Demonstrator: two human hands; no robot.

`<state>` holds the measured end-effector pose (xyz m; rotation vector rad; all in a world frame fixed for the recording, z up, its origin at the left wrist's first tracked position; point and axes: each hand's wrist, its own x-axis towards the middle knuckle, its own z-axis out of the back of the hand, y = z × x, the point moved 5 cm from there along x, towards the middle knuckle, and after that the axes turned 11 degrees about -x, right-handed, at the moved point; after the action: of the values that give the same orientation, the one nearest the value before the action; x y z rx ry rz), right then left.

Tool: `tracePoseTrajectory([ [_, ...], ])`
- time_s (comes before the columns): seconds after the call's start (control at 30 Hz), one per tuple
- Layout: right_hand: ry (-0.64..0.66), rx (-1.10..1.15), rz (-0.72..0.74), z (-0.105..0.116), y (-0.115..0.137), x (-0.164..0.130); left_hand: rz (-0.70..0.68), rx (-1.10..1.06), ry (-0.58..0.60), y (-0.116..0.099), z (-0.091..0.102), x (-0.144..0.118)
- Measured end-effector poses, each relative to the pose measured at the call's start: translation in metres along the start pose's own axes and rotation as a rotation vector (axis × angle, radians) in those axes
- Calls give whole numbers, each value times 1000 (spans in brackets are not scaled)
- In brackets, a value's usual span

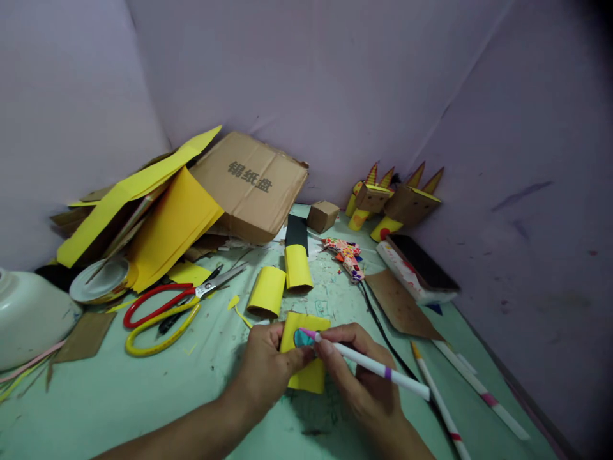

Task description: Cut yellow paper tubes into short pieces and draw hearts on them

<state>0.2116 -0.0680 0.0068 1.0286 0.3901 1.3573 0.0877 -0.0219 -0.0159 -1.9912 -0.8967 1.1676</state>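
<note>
My left hand (266,365) grips a yellow paper-covered tube (306,378) low in the middle of the green mat. A teal patch (301,338) shows on the tube's upper face. My right hand (357,377) holds a white marker (383,368) with a pink tip, and the tip touches the teal patch. Two more yellow tubes (268,291) (297,267) lie just beyond my hands.
Red and yellow scissors (165,308) lie at the left beside a tape roll (99,281) and a white bowl (29,313). Yellow sheets and cardboard (249,185) pile up behind. Cardboard figures (407,203), a glue gun (345,254), a phone (421,263) and two pens (438,402) sit right.
</note>
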Motion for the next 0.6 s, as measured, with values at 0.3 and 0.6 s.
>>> tracePoseTrajectory([
  [0.3,8,8,-30,-3,-2,-1,-54,-15,13,-4,-1,0],
  [0.6,-30,2,-71,-1,1,0,-38,-18,3,-1,0,-2],
])
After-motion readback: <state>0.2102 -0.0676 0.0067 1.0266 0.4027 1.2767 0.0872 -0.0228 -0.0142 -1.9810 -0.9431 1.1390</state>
